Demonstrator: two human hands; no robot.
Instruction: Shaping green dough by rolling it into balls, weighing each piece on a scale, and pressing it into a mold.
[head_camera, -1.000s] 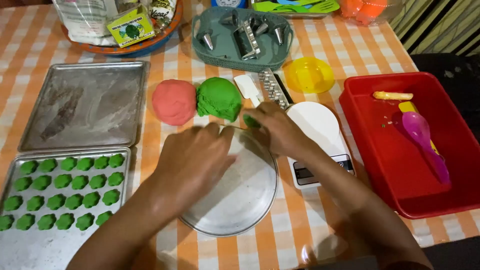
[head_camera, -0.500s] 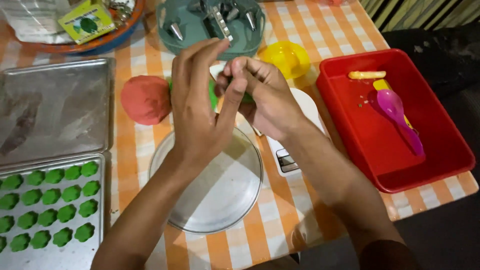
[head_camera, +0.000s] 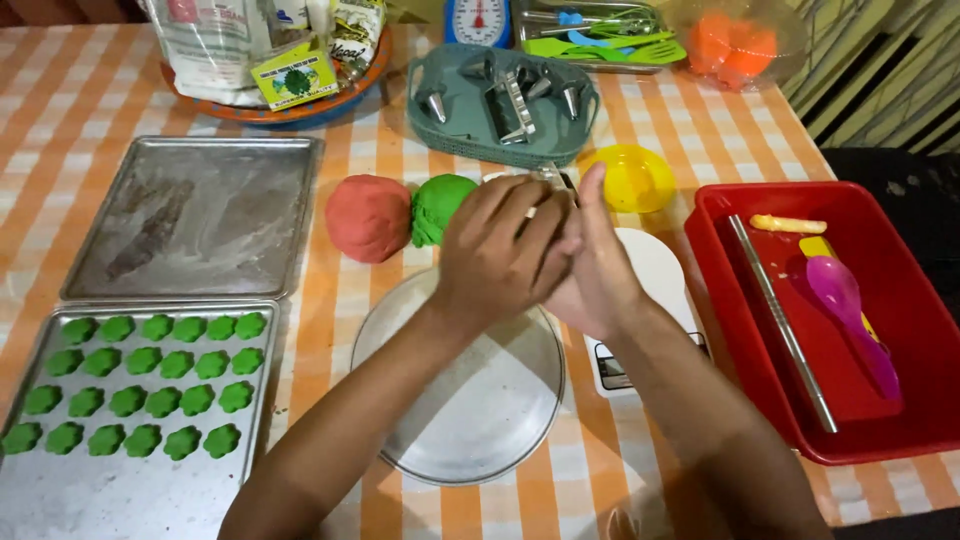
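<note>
- Compared with half a second earlier, the two hands are sitting lower over the table, and the green dough ball, which was mostly hidden behind them, is now showing beside the red dough ball.
- The left hand is lying palm-down across the right hand, its fingers pointing toward the right and slightly away from the person; the right hand's thumb is pointing straight up.
- Both hands are pressing together above the far rim of the round metal plate; something small may be caught between the palms, but it is hidden, so I cannot tell what either hand is gripping, if anything.
- The two dough balls are touching each other, resting on the checked cloth just left of the hands.
- The near baking tray is carrying rows of green flower-shaped cookies; the far baking tray is showing only floury smears.
- The red tub on the right is holding a magenta spoon, a long metal rod lying lengthwise, and a short yellow piece.
- The grey-green basket is holding metal piping nozzles and cutters.
- The yellow bowl is sitting just beyond the right hand, and a white kitchen scale is lying partly beneath it.
</note>
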